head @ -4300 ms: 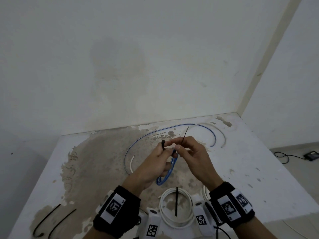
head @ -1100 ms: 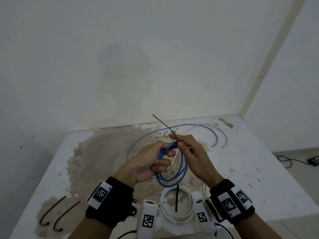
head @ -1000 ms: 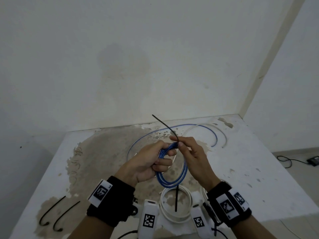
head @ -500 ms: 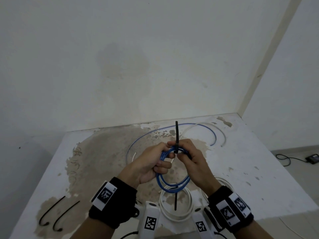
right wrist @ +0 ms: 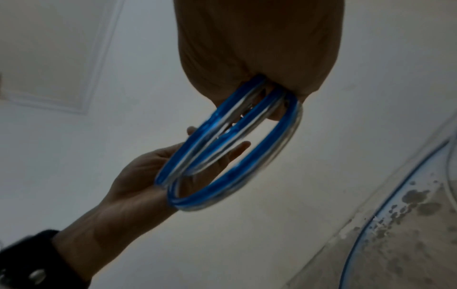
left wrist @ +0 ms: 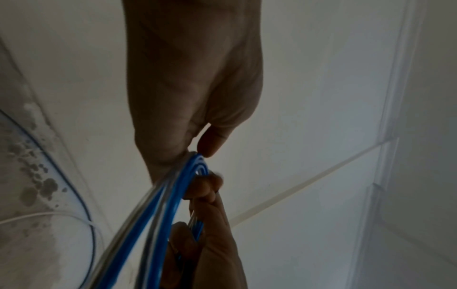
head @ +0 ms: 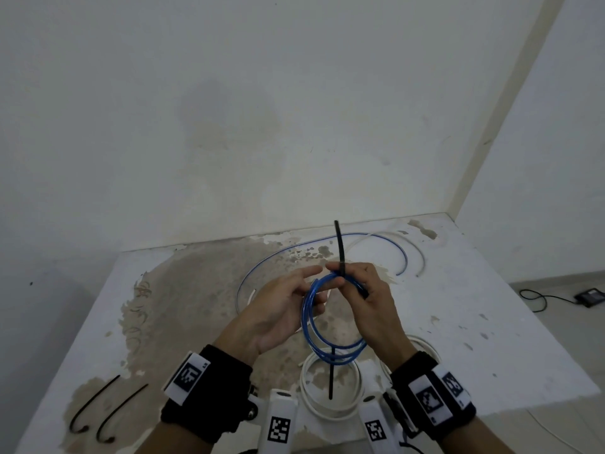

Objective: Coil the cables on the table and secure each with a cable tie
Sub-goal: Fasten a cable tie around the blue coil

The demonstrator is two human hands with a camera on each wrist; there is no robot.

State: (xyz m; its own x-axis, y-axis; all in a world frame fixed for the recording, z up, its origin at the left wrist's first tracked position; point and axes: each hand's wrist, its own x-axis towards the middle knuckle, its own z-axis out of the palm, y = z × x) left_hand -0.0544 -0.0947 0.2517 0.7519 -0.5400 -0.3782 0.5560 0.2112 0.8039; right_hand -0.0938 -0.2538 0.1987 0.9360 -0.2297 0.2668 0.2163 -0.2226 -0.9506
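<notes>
A blue cable coil [head: 305,317] of several loops hangs above the table [head: 491,339]. My right hand [head: 370,303] pinches the coil's top together with a black cable tie [head: 339,247] wrapped round it. The tie's tail stands straight up. In the right wrist view the coil [right wrist: 190,202] hangs from my right hand [right wrist: 259,39]. My left hand [head: 278,309] lies palm up beside the coil with fingers nearly straight, its index tip near the right fingertips. From the left wrist view, my left hand [left wrist: 193,78] meets the loops [left wrist: 173,195] at its fingertips.
A white coil [head: 306,385] with a black tie across it lies at the near edge, a second white coil [head: 422,342] to its right. A loose blue cable [head: 376,239] and a white cable [head: 420,257] curve at the back. Two spare black ties [head: 108,411] lie near left.
My left hand has let go of the blue coil and opened its fingers. The tie's tail, slanting left a second ago, now stands upright. The coil hangs from my right hand alone.
</notes>
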